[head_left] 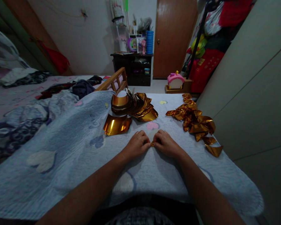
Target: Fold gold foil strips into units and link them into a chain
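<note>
Some curved gold sheets [117, 125] lying on the blue cloth [96, 162], just in front of a fanned gold stack [146, 115], perhaps overlapped for easy picking up one by one. Next, left hand [138, 143], fingers pinched on a small gold piece [152, 144] on or just above the cloth, matched by the right hand [165, 142], fingers closed on its other side, likely to steady something so tiny. Farthest right, crumpled-looking gold pieces [193, 120] heaped across a gap from the stack, probably to keep two sorts from mixing.

Gold piece [152, 144] between left fingers [144, 138] and right fingers [157, 137]
</note>
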